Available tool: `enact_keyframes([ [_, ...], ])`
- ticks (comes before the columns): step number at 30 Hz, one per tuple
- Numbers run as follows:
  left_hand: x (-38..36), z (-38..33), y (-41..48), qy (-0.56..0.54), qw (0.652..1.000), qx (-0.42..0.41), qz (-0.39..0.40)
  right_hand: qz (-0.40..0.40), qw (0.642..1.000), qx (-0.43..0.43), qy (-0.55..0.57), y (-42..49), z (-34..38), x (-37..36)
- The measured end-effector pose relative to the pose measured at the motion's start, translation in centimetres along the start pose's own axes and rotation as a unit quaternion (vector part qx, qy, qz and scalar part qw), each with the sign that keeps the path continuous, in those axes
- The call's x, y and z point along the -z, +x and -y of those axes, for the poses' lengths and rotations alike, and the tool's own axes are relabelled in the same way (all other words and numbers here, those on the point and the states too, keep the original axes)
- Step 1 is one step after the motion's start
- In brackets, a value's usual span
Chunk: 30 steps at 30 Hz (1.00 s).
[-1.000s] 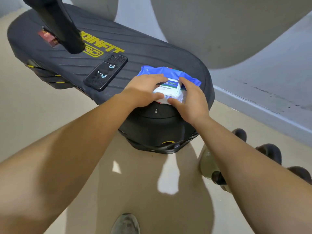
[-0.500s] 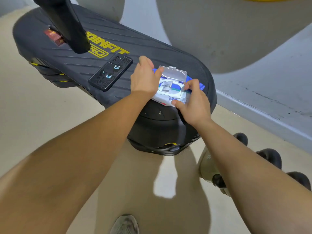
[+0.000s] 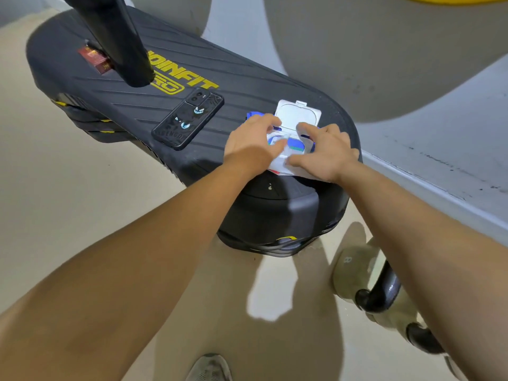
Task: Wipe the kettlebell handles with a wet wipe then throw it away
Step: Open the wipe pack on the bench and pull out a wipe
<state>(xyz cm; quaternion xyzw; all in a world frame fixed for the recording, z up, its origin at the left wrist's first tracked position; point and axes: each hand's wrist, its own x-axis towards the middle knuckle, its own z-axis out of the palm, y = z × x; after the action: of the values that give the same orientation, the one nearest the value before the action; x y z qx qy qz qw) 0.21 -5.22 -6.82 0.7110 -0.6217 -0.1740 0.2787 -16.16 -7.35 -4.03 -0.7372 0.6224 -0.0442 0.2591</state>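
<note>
A blue and white wet wipe pack lies on the near end of a black padded bench, its white flip lid standing open. My left hand grips the pack's left side, thumb at the opening. My right hand clamps the right side, thumb on the front edge. No loose wipe shows. On the floor to the right stands a beige kettlebell with a black handle. A second black handle sits behind it, partly hidden by my right forearm.
A black phone lies on the bench left of the pack. A black post and a small red box are at the bench's far end. A grey wall ledge runs along the right. My shoe is at the bottom.
The pack's lid went from closed to flipped up. My left hand then came back down onto the pack, thumb at the opening. My right hand stayed on the pack.
</note>
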Motion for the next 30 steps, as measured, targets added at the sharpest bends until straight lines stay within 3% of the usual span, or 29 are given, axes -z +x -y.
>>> enact_keyframes([
  [4, 0.4, 0.6, -0.2, -0.052, 0.998, 0.012, -0.035, -0.079, 0.996, -0.009, 0.029, 0.6, 0.2, -0.2],
  [10, -0.3, 1.6, -0.1, -0.013, 0.999, -0.017, -0.03, -0.197, 0.971, 0.107, -0.079, 1.2, 0.0, -1.2],
  [15, -0.7, 2.1, -0.3, -0.017, 0.999, -0.03, -0.039, -0.258, 0.945, 0.101, -0.176, 0.8, 0.3, -1.1],
  [21, -0.9, 2.3, 0.2, -0.024, 0.999, -0.032, -0.02, -0.163, 0.973, 0.133, -0.09, 1.0, 1.8, -2.4],
  [30, -0.9, 2.5, 0.0, -0.021, 0.998, -0.054, -0.03, -0.081, 0.978, 0.157, -0.108, 3.1, 1.0, -1.7],
])
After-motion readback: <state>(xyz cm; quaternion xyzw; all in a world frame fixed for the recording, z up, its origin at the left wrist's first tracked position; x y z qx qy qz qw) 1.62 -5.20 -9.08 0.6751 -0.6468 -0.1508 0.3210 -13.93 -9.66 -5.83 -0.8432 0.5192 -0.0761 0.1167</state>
